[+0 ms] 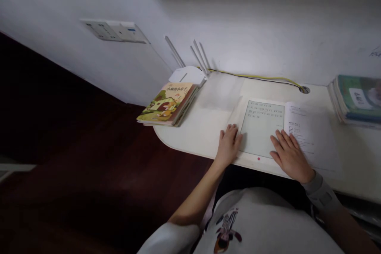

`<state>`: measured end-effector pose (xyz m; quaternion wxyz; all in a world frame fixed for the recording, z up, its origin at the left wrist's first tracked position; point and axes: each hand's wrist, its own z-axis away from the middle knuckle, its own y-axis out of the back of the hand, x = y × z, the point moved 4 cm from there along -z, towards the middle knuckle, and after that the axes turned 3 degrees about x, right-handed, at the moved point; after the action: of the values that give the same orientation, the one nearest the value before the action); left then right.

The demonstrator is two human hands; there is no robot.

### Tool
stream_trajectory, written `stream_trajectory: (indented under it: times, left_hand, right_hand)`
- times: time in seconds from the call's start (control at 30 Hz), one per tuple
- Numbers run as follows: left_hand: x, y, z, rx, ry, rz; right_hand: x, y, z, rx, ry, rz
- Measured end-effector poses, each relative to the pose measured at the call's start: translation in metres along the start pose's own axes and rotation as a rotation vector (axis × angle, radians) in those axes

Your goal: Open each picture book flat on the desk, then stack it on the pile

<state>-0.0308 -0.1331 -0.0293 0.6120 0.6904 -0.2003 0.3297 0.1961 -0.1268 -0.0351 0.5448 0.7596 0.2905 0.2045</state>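
Two hands, both on one open book (262,127). Left hand (228,144): palm down, flat, fingers close together, gripping nothing, fingertips at the book's left edge where a pale page lifts off. Right hand (290,154): palm down, flat, fingers slightly fanned, pressing the lower right corner of the grey-green page beside the gutter, no pinch. Grey wristband (320,193) on that wrist. The book lies open at the near edge of the white desk (208,123), right in front of the person; its white right-hand page carries print too small to read. One pink dot (258,159) on the desk rim at 6 o'clock from the book, between the hands. From the left hand at 10 o'clock: one stack of books (166,104), picture book on top, overhanging the desk's left corner. Just behind it, one white router (188,74), four antennas up. One yellow cable (256,77) runs along the wall at 12 o'clock into one cable hole (304,89). At 2 o'clock from the right hand, well apart: a second book stack (355,101). One socket panel (114,31) on the wall, far at 10 o'clock. Dark red floor (74,158) at 9 o'clock.
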Motion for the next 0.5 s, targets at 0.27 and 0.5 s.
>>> stream_trajectory:
  times: [0.27,0.5]
  left_hand:
    - [0.095,-0.001,0.033,-0.285,-0.369,0.273]
    - [0.119,-0.042,0.045,-0.465,-0.630,-0.057]
  right_hand:
    - [0.017,0.015,0.000,0.134,-0.196,-0.545]
    - [0.055,0.058,0.000,0.106,-0.600,-1.189]
